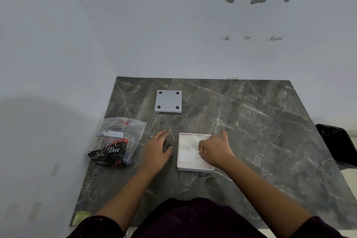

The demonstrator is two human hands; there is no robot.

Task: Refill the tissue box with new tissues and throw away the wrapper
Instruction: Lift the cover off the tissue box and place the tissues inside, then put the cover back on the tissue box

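under r hand (213, 149) tissue box (188, 157), l hand (157, 149) just beside

We have a single wide-angle view, worn on the head, looking forward and steeply down from above the worktop (251, 121). We sit close: both forearms reach in from the bottom edge. Beyond the fingers (164, 135) we face a corner where the walls (173, 25) meet. Straight lines bow toward the frame's edges.
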